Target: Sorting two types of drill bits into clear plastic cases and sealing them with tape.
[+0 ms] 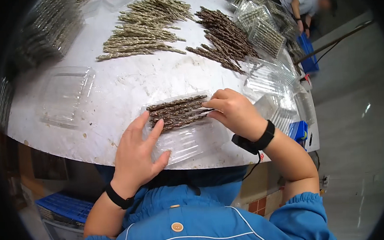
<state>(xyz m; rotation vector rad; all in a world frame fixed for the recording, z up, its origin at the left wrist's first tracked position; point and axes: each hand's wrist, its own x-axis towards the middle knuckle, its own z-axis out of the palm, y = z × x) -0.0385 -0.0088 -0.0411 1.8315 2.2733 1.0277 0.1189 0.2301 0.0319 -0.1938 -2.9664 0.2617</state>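
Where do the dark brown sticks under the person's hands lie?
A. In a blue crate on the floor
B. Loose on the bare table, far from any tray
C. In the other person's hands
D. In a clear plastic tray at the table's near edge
D: the dark sticks lie side by side in the clear tray, with the left hand flat on the tray and the right hand at the sticks' ends.

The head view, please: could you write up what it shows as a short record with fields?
Surface: white table
Left hand: flat on the clear plastic tray, fingertips at the brown sticks
Right hand: fingers on the right ends of the brown sticks
In tray: brown sticks, side by side
Behind: pale stick pile, dark stick pile, empty clear tray
Far right: another person
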